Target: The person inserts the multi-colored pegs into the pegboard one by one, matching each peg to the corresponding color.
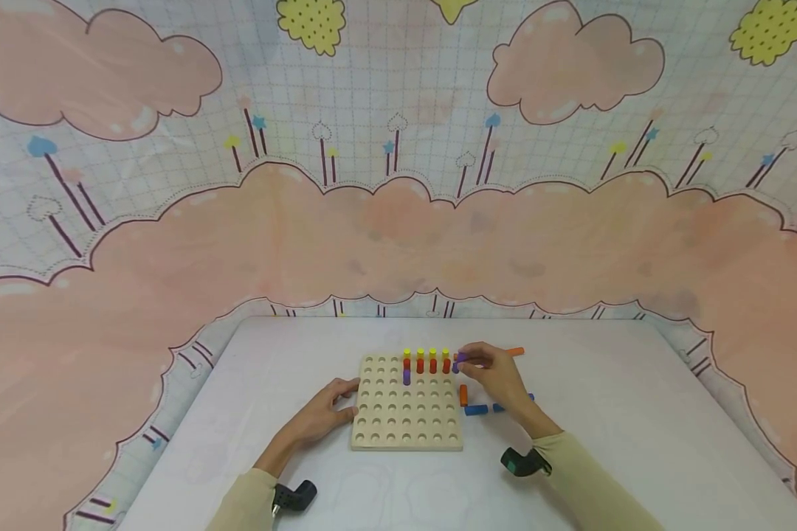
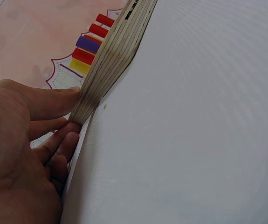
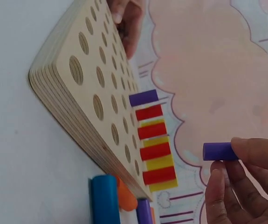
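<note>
A wooden pegboard (image 1: 406, 446) lies on the table with rows of round holes. Yellow pegs (image 1: 421, 352) stand along its far row, red pegs (image 1: 433, 366) in the row before them. One purple peg (image 3: 143, 98) stands in front of the red ones. Beyond the board's right edge, my right hand (image 1: 490, 371) pinches another purple peg (image 3: 217, 151) between thumb and fingers, held above the table and apart from the board. My left hand (image 1: 325, 405) touches the board's left side with thumb and fingers; the left wrist view shows this hand (image 2: 26, 135) at the layered edge.
Right of the board lie an orange peg (image 1: 463, 395), a blue peg (image 1: 476, 410) and others partly hidden by my right arm. A loose purple peg (image 3: 144, 212) lies by the far right corner. An orange peg (image 1: 516, 351) is farther back. A patterned cloth (image 1: 398, 243) hangs behind the table.
</note>
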Tool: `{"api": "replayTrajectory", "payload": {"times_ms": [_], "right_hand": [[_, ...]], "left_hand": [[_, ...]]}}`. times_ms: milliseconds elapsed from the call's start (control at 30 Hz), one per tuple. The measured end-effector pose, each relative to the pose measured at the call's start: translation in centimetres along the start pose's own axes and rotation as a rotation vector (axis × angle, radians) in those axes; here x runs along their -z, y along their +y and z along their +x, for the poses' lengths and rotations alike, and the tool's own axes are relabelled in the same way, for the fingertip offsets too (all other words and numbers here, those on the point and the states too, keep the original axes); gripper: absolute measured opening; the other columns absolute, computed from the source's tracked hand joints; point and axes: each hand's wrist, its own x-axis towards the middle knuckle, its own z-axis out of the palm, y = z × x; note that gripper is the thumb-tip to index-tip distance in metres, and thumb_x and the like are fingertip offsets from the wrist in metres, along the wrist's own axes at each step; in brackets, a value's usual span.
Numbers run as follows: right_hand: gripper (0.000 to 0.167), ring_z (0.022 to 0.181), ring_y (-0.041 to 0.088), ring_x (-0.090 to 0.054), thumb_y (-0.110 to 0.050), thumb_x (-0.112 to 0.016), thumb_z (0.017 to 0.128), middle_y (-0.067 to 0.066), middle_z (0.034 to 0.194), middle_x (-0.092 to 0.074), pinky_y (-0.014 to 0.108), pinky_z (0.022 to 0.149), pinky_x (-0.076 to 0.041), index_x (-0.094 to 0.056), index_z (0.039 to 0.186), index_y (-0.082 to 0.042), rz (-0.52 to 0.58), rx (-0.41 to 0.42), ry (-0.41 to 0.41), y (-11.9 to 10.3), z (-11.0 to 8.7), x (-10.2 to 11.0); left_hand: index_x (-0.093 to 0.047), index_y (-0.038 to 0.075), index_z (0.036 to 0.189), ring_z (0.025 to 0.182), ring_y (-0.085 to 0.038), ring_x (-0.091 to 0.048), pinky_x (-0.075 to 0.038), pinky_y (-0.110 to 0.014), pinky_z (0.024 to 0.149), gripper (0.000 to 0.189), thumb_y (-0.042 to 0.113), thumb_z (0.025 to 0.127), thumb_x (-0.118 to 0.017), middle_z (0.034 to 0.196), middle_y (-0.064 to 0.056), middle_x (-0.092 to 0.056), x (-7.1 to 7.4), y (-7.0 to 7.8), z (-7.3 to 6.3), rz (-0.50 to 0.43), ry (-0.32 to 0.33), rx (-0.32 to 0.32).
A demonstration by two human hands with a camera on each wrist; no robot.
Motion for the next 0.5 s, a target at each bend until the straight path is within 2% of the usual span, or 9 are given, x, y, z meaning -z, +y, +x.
{"api": "replayTrajectory", "payload": {"times_ms": [133, 233, 500], "right_hand": [[0.023, 0.099, 0.022, -0.067, -0.009, -0.072, 0.088, 0.009, 0.108, -0.072, 0.025, 0.08, -0.058, -0.07, 0.111, -0.01, 0.019, 0.007, -0.017, 0.1, -0.1, -1.1], [0.023, 0.102, 0.022, -0.066, -0.008, -0.072, 0.088, 0.007, 0.106, -0.072, 0.025, 0.083, -0.057, -0.071, 0.111, -0.011, 0.024, 0.009, -0.028, 0.2, -0.1, -1.8], [0.023, 0.1, 0.021, -0.067, -0.011, -0.075, 0.085, 0.005, 0.104, -0.073, 0.038, 0.09, -0.055, -0.072, 0.108, -0.012, 0.032, -0.017, -0.013, 0.3, 0.2, -3.6]], "left_hand": [[-0.05, 0.006, 0.143, 0.122, -0.026, -0.049, -0.029, -0.059, 0.115, 0.056, 0.012, 0.091, -0.068, 0.123, -0.004, -0.057, -0.1, 0.1, 0.0, -0.008, 0.006, 0.02], [-0.049, 0.006, 0.143, 0.122, -0.026, -0.048, -0.029, -0.059, 0.115, 0.056, 0.012, 0.091, -0.067, 0.122, -0.003, -0.057, -0.2, 0.0, -0.1, -0.011, 0.005, 0.03], [-0.05, 0.007, 0.143, 0.124, -0.027, -0.049, -0.029, -0.06, 0.115, 0.056, 0.014, 0.091, -0.068, 0.126, -0.004, -0.057, 0.0, 0.0, 0.0, -0.009, 0.004, 0.014]]}}
